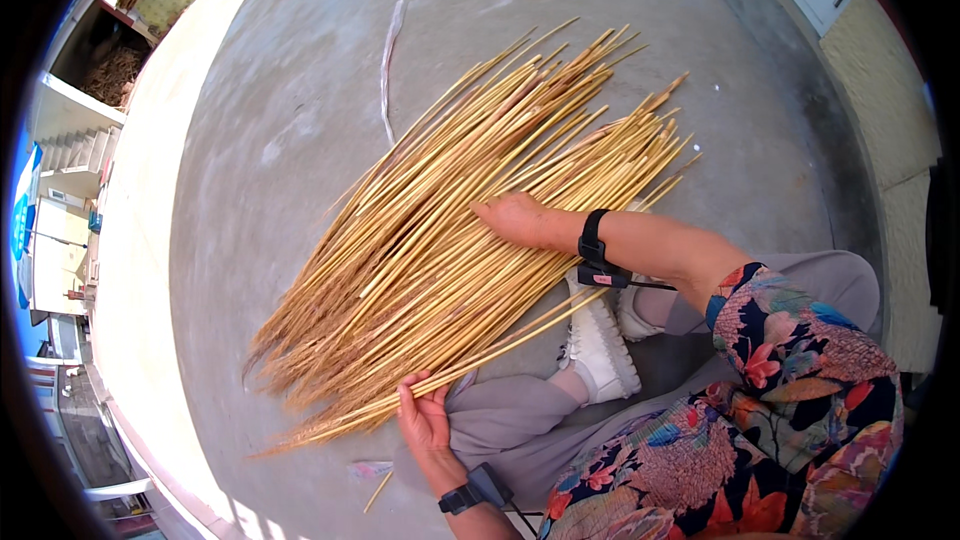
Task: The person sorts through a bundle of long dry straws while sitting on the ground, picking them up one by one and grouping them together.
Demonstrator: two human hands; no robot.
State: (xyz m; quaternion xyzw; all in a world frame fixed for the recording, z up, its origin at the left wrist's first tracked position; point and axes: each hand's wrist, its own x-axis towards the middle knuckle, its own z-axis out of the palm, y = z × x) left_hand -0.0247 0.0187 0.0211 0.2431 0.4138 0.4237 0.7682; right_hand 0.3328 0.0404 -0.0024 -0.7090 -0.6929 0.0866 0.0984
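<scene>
At seven o'clock, the left hand (427, 420) is holding a few stalks (380, 406) apart; at centre, the right hand (517, 220) is touching the pile (430, 210), its grip hidden. Most stalks are lying loose, unbound, from eight to one o'clock.

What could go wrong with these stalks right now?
The feathery heads overlap in the pile, so they might tangle or shed if pulled.
The long stalks at the left hand extend toward the white shoe and could snag there.
No tie shows around the pile, so it might spread.
</scene>
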